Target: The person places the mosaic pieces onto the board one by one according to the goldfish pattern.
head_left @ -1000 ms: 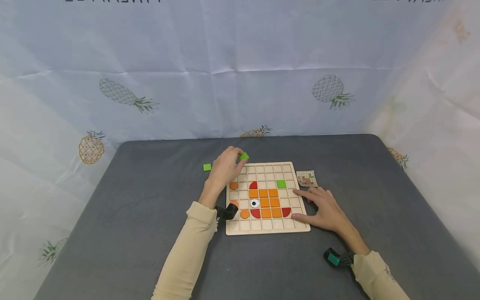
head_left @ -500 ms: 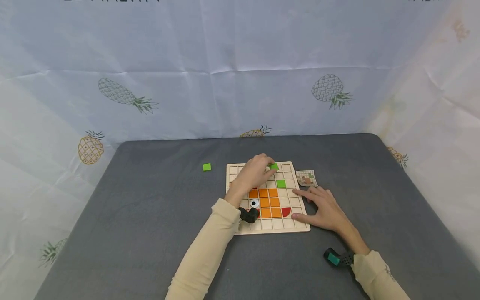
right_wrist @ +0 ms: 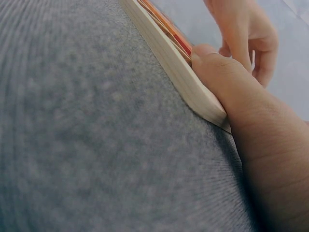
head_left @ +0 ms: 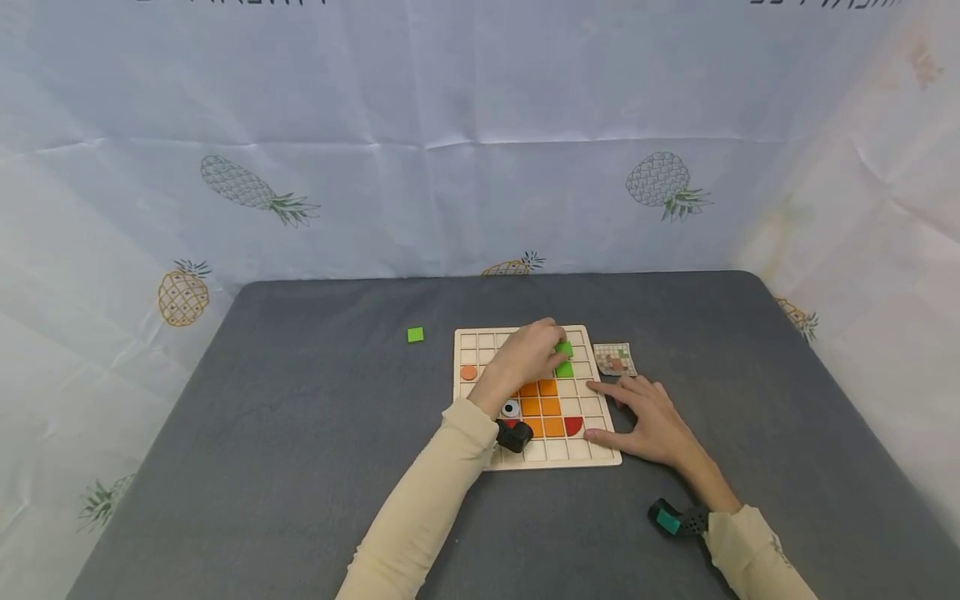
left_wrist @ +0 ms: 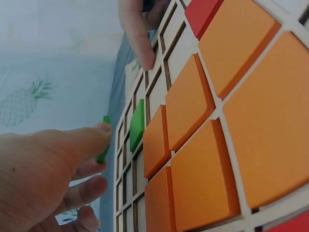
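My left hand (head_left: 528, 357) pinches a green square tile (left_wrist: 104, 153) between thumb and fingers, just above the upper right part of the wooden grid board (head_left: 557, 452). Set in the board close by is another green tile (left_wrist: 137, 125). Below it lie several orange square tiles (head_left: 551, 407), a red rounded tile (head_left: 573, 427) and a white eye tile (head_left: 511, 408). An orange disc (head_left: 468, 372) sits at the board's left. My right hand (head_left: 648, 421) rests at the board's right edge, thumb and index finger spread on its rim. My left forearm hides the board's lower left.
A single green square tile (head_left: 416, 334) lies on the grey table cloth (head_left: 315, 433), left of the board. Beside the board's upper right corner is a small pattern card (head_left: 615, 359). A pineapple-print curtain (head_left: 450, 192) hangs behind the table.
My left hand has carried the green tile rightward from beyond the board's upper left, across its top, to beside the green tile in the board. The right hand has stayed put.
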Tool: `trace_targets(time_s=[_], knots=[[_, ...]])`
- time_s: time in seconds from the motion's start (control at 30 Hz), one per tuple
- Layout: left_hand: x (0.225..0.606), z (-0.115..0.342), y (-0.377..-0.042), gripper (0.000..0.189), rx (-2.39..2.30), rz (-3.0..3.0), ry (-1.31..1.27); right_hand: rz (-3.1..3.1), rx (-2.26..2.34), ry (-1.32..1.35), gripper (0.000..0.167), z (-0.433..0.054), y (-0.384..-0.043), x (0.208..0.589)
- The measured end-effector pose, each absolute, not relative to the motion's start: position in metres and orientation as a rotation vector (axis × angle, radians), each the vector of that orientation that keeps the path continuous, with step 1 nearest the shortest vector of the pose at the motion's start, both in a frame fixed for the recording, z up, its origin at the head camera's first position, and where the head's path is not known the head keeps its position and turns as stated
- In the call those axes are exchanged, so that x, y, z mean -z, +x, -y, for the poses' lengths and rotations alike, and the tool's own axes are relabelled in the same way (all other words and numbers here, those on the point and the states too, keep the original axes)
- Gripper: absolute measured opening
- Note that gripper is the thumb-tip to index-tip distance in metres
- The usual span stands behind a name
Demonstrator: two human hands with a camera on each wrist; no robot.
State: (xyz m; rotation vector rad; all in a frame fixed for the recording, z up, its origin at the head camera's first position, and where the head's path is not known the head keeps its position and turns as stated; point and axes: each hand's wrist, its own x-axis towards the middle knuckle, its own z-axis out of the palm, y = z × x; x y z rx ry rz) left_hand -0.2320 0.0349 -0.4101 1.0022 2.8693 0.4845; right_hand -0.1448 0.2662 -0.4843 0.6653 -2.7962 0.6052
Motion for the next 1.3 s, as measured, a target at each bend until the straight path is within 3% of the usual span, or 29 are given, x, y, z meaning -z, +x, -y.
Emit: trace_targets(time_s=[0.43, 0.97, 1.3], knots=[[0.414, -0.038, -0.233, 0.015, -0.441, -2.865, 0.920, 2.784, -0.634, 0.689, 0.073, -0.266, -0.144, 0.482], [0.414, -0.039, -0.234, 0.021, -0.436, -2.867, 0.892, 2.780, -0.638, 0.684, 0.073, -0.265, -0.145, 0.484], [0.408, 0.014, -0.243, 0.036, -0.569, -2.923, 0.772, 2.805, -0.619, 0.672, 0.076, -0.266, -0.145, 0.483]])
